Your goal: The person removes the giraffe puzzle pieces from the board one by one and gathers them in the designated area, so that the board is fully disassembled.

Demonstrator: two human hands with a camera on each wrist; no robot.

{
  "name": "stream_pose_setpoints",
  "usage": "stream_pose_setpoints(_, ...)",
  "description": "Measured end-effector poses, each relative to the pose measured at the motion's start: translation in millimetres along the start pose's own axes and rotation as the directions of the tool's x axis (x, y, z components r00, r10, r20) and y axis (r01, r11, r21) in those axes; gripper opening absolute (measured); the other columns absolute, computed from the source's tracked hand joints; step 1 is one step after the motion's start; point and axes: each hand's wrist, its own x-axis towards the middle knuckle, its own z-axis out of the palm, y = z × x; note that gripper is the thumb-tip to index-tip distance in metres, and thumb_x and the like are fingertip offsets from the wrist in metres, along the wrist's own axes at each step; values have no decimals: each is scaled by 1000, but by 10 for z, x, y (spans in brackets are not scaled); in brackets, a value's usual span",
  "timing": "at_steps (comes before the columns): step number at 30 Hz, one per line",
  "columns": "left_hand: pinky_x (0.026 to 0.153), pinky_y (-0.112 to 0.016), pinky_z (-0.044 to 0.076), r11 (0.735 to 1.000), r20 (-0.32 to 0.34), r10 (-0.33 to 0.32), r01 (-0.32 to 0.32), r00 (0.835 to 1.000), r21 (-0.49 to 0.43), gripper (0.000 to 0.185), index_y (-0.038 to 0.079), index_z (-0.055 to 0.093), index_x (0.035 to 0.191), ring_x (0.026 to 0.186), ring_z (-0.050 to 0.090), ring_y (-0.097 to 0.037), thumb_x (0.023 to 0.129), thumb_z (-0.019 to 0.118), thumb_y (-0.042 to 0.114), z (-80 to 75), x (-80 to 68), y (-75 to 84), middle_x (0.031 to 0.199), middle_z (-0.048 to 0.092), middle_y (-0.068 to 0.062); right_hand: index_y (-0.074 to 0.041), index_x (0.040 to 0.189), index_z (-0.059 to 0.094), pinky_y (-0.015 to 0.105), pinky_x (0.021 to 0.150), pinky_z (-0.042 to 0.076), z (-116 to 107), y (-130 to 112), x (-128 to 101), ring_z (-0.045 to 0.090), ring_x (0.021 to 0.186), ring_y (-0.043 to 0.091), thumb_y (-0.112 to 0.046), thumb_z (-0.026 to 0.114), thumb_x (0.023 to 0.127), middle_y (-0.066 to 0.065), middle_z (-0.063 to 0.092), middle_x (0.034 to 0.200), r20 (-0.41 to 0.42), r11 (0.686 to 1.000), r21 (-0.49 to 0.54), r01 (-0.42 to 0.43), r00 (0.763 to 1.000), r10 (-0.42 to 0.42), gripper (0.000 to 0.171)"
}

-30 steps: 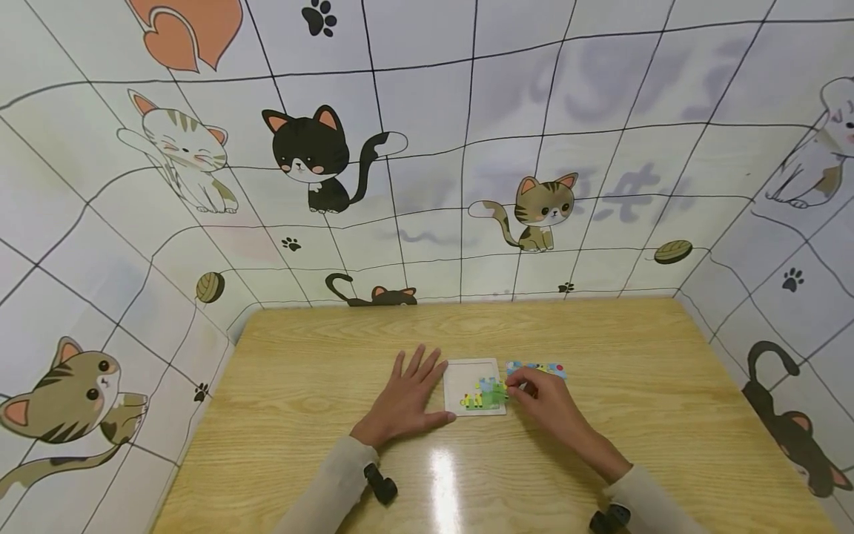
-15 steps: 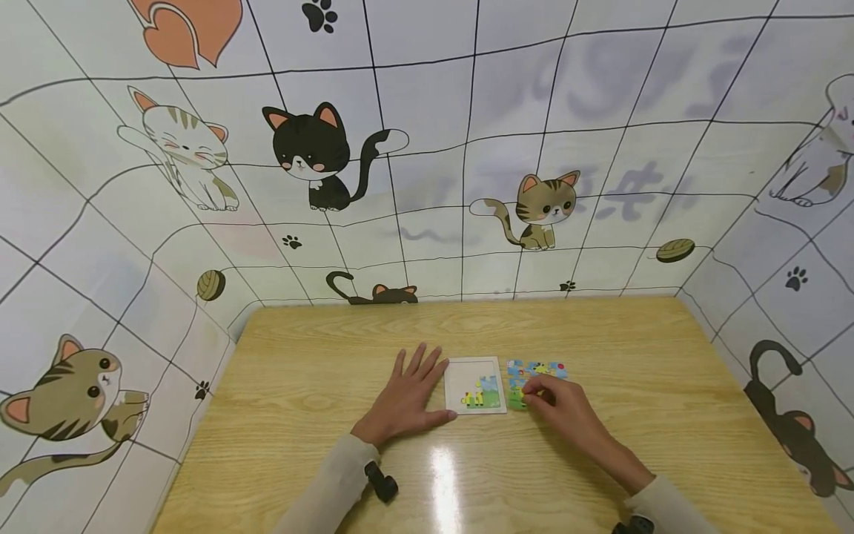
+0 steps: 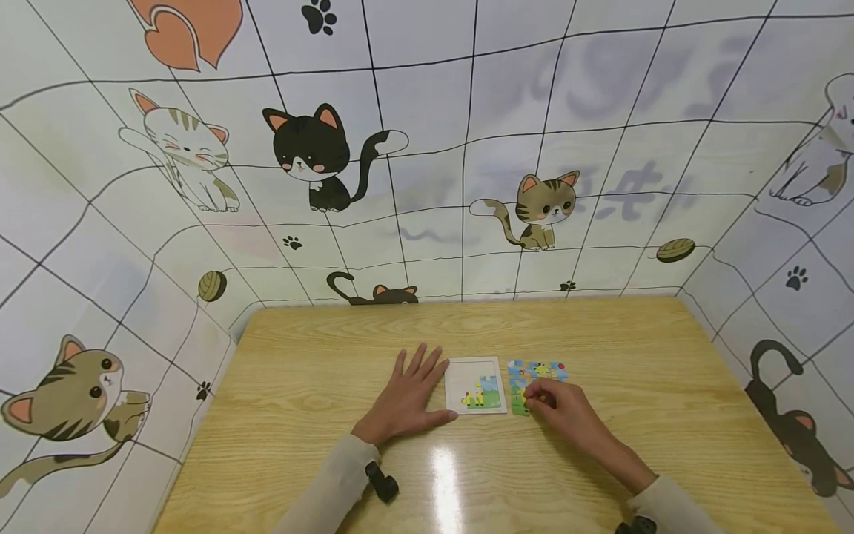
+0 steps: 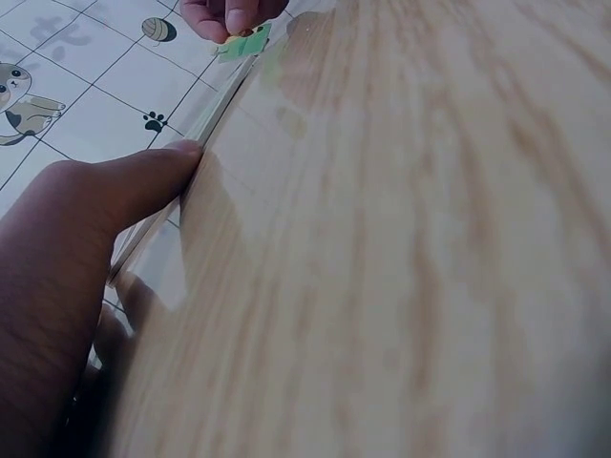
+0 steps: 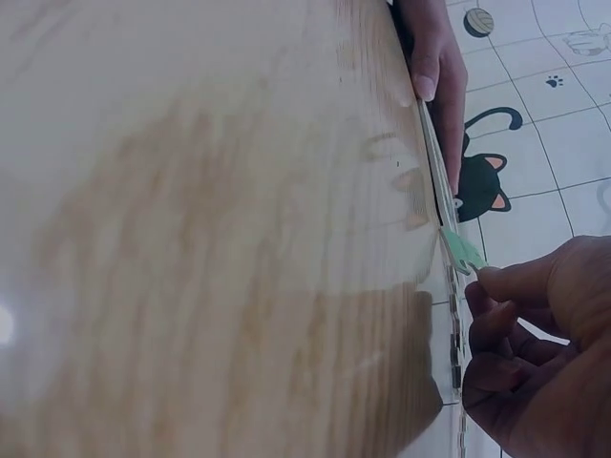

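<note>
fingers pinch a green puzzle piece

fingers (image 5: pixel 506 286) of the right hand (image 3: pixel 563 411) curl and pinch a green puzzle piece (image 3: pixel 518 404), lifted a little, just right of the white puzzle board (image 3: pixel 474 384). loose pieces (image 3: pixel 534 368) lie just behind it. the left hand (image 3: pixel 407 397) lies flat with fingers spread, its thumb touching the board's left edge. all sits on a shiny, light wooden table (image 3: pixel 320 415). white walls (image 3: pixel 600 148) with cartoon cats (image 3: pixel 310 156) and paw prints stand around the table.
</note>
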Motion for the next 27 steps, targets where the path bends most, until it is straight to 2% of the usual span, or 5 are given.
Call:
stream_pose_setpoints(8, 120, -64, 7, 1000, 4, -5, 5, 1000, 14, 100, 18, 25, 162, 155, 8, -35, 88, 35, 85, -11, -2, 10, 169, 17, -6, -8, 96, 72, 22, 57, 50, 3, 1, 1, 57, 63, 2, 0, 75, 88, -2, 72, 85, -4, 999, -37, 30, 1000, -30, 12)
stream_pose_setpoints(17, 120, -64, 6, 1000, 8, -7, 7, 1000, 0, 101, 18, 25, 162, 156, 7, -35, 87, 34, 86, -6, 8, 20, 169, 16, -6, -11, 98, 72, 22, 59, 49, -2, 18, 12, 53, 65, 0, -3, 74, 90, -7, 70, 87, 28, 996, -92, -16, 999, 19, 11)
stream_pose_setpoints(27, 120, -64, 6, 1000, -3, -4, 5, 1000, 17, 102, 18, 25, 162, 156, 7, -35, 87, 32, 87, 28, 2, 0, 169, 16, -5, -12, 98, 73, 22, 59, 49, -8, 31, 21, 52, 65, -1, -4, 74, 90, -8, 69, 85, 39, 992, -126, -2, 999, 7, 12)
